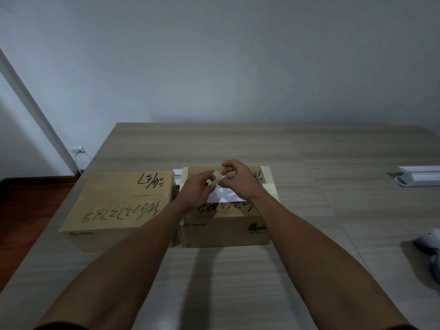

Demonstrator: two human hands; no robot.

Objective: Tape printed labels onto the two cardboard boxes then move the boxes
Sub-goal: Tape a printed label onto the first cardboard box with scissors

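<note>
Two brown cardboard boxes stand side by side on the wooden table (309, 210). The left box (119, 206) bears black handwriting and no label. On top of the right box (223, 227) lies a white printed label (226, 197). Both my hands hover over that box. My left hand (198, 190) and my right hand (238, 178) pinch a small pale piece of tape (217, 178) between their fingertips, just above the label's far edge. My forearms hide part of both boxes.
A white flat object (177, 173) peeks out behind the gap between the boxes. A white device (419, 178) lies at the table's right edge, and a white-grey object (428, 246) sits lower right. A wall socket with cable (79, 151) is at left, beyond the table.
</note>
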